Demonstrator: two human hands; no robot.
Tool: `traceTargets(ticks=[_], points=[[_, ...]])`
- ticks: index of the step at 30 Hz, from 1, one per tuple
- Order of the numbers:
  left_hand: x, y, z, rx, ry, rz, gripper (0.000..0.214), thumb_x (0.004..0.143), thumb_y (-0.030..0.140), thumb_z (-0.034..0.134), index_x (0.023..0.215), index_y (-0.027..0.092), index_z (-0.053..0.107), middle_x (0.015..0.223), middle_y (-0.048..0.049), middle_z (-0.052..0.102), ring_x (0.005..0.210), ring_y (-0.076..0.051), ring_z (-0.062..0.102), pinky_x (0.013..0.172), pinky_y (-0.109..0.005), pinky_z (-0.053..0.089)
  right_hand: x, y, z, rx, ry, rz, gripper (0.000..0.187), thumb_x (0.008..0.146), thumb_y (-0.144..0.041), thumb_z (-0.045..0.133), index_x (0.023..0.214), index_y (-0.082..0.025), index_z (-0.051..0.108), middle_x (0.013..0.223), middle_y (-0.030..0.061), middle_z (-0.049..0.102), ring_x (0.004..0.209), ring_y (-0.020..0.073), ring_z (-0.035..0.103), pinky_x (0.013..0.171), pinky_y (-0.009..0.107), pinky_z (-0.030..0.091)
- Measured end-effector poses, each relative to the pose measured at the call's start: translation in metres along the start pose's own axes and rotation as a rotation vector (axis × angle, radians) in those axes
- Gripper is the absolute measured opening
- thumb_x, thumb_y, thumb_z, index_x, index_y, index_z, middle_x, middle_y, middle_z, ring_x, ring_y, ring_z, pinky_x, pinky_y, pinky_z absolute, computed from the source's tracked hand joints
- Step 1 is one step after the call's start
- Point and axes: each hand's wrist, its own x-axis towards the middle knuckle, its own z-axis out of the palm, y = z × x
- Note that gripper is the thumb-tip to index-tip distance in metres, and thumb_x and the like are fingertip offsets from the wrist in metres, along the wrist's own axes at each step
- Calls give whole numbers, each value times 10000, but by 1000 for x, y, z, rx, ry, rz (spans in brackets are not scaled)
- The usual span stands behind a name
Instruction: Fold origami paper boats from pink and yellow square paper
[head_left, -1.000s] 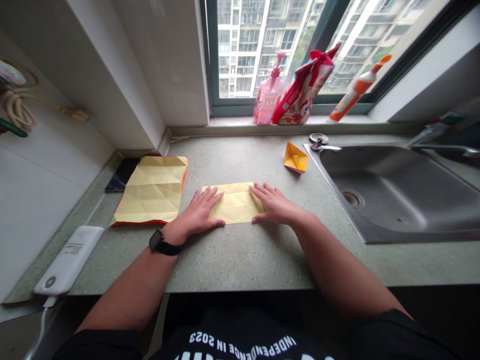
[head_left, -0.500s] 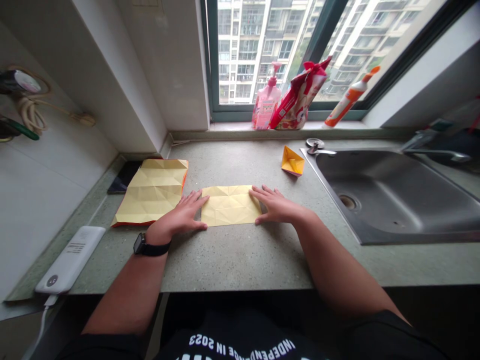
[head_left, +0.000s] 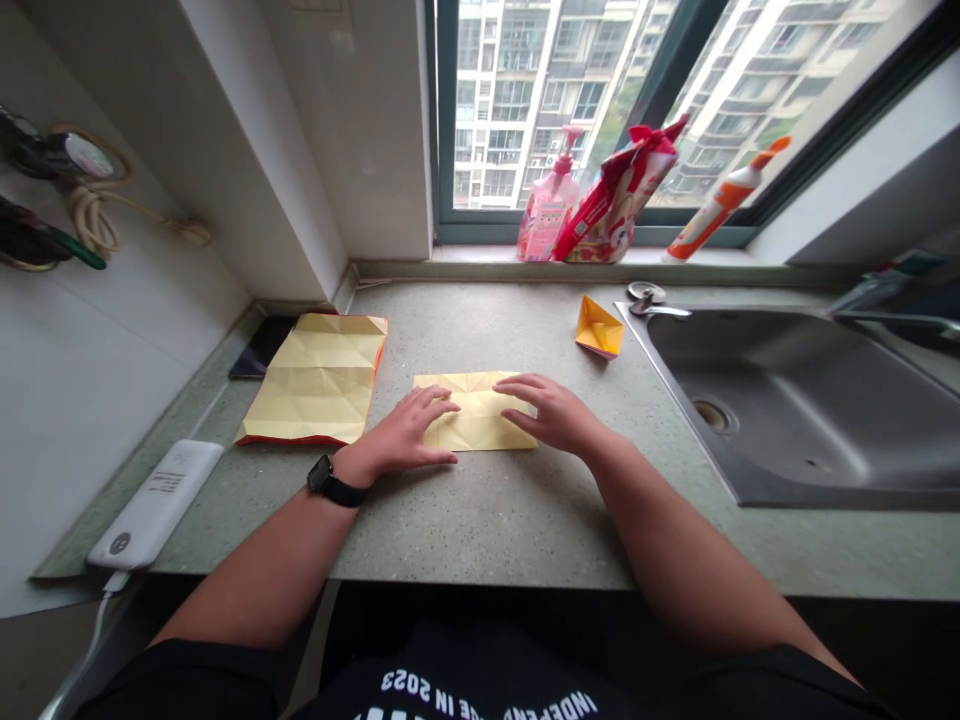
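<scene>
A folded yellow paper (head_left: 474, 410) lies flat on the grey-green countertop (head_left: 487, 510), creased all over. My left hand (head_left: 409, 435) rests flat on its left end, fingers stretched out and open. My right hand (head_left: 551, 412) lies on its right end, fingers extended over the paper and open. A black watch (head_left: 330, 485) is on my left wrist. Neither hand grips the sheet; both press on top of it.
A larger creased yellow sheet with a red underside (head_left: 319, 378) lies to the left, over a dark phone (head_left: 259, 347). A small folded orange paper shape (head_left: 598, 328) sits by the steel sink (head_left: 795, 400). A white power bank (head_left: 154, 505) lies at the left edge. Bottles and a red bag (head_left: 619, 195) stand on the sill.
Both hands have slid inward over the folded paper, the left from its left edge onto it, the right further across its right end. The view shifted slightly.
</scene>
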Motion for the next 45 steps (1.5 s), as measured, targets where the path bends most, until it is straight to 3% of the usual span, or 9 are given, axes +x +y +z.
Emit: traceTargets(ticks=[3,9,14,24,29,34,37,40,45], points=[[0,0,2,32,-2,9,740,833,486,969,1473,264,674,1605,-170,595,1562,-400,499,1348,-659,347,-2,-7,9,-5,-139,-56,399,1001,-373,790,1393,-298,772,1451,116,754,1334,340,712,1132,553,604],[5,11,-3,21,32,94,295,979,270,811,1269,252,756,1535,-137,644,1439,-336,612,1247,-581,496,-6,-6,12,-20,-230,-19,571,931,-457,876,1470,-332,732,1573,112,677,1450,365,631,1219,573,531],[6,14,-3,11,11,104,389,937,312,871,1307,279,757,1488,-123,674,1390,-337,645,1195,-566,543,-9,-5,12,-6,-270,-4,861,781,-504,994,1560,-351,660,1648,119,611,1528,398,556,1265,603,478],[9,14,-2,-18,73,85,389,948,331,864,1313,252,757,1398,-122,734,1291,-316,705,1145,-528,574,-1,-20,6,33,-163,-4,416,992,-357,776,1402,-286,770,1403,106,783,1260,299,753,1085,467,621],[12,20,-3,-14,124,57,198,972,295,823,1159,240,794,1285,-104,770,1195,-294,733,1074,-488,601,2,-16,6,14,-56,17,218,1057,-313,683,1205,-287,841,1218,79,844,1058,265,809,924,423,656],[14,25,-4,46,174,-2,184,955,160,752,1113,243,802,1188,-83,783,1113,-276,734,1007,-456,612,4,-21,2,25,80,-77,251,1103,-330,622,1011,-291,852,1012,51,844,886,215,787,796,364,636],[14,27,-5,72,234,8,220,968,103,678,1062,248,813,1116,-69,790,1053,-259,739,978,-435,613,4,-28,-2,57,142,-149,233,1107,-369,633,1054,-295,847,1013,54,841,907,217,783,811,366,638],[12,28,-7,60,335,42,162,1035,184,672,1076,249,814,1085,-72,792,1029,-253,743,956,-426,615,3,-29,-7,55,187,-178,222,1063,-413,709,1216,-295,820,1093,72,841,974,249,785,862,402,647],[7,30,-14,-21,523,74,114,1074,240,684,1012,244,780,1016,-60,785,983,-225,742,911,-393,617,2,-10,-15,48,223,-70,381,1001,-372,774,1372,-289,750,1231,98,826,1076,295,777,952,466,647]])
